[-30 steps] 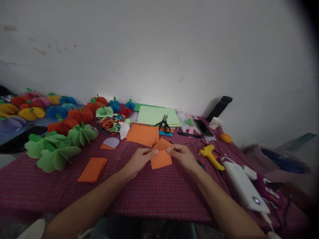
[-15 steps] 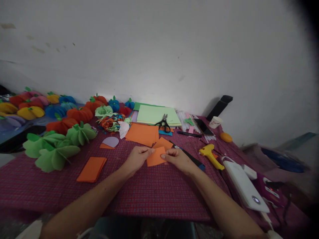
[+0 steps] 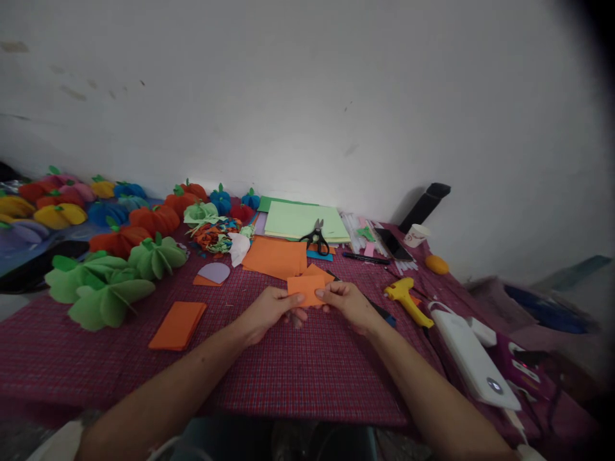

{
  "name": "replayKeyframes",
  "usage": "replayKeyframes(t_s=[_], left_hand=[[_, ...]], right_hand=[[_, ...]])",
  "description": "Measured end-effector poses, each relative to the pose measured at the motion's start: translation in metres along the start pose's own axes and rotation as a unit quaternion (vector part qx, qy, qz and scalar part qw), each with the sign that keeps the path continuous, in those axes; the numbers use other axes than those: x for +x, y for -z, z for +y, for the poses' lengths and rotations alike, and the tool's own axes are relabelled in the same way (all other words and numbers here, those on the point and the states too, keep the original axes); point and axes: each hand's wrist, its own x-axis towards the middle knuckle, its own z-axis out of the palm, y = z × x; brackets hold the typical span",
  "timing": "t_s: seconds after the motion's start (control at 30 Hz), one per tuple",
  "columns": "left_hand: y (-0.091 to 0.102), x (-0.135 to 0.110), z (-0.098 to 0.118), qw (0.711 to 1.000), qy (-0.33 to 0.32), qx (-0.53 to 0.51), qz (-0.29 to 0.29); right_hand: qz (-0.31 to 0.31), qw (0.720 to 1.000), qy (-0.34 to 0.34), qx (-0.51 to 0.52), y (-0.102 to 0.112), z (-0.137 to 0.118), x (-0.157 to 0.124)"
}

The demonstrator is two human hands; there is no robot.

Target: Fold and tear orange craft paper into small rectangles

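The left hand (image 3: 269, 311) and the right hand (image 3: 346, 302) are pinching a small orange paper (image 3: 305, 289) between them, fingers closing on its left and right edges. The paper is flat, matte and rectangular, held just above the worktop (image 3: 307, 371), which is lying under a red checked cloth with a woven look.

Behind the paper, larger orange sheets (image 3: 275, 257) are lying flat, and a neat stack of orange squares (image 3: 178, 324) is sitting to the left. Black scissors (image 3: 316, 238) are resting on pale green sheets (image 3: 302, 222) farther back. A yellow glue gun (image 3: 407, 299) and a smooth white box (image 3: 473, 365) are lying to the right, near the right forearm. Along the left, ribbed paper pumpkins (image 3: 106, 288) in green, orange, blue and yellow are crowding the worktop, with a heap of colourful scraps (image 3: 217, 235) beside them.
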Motion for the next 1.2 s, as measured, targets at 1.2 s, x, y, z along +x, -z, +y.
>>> replayKeyframes(t_s=[1.2], left_hand=[[0.003, 0.008, -0.008, 0.966, -0.158, 0.192, 0.073]], right_hand=[[0.013, 0.994, 0.069, 0.087, -0.014, -0.004, -0.003]])
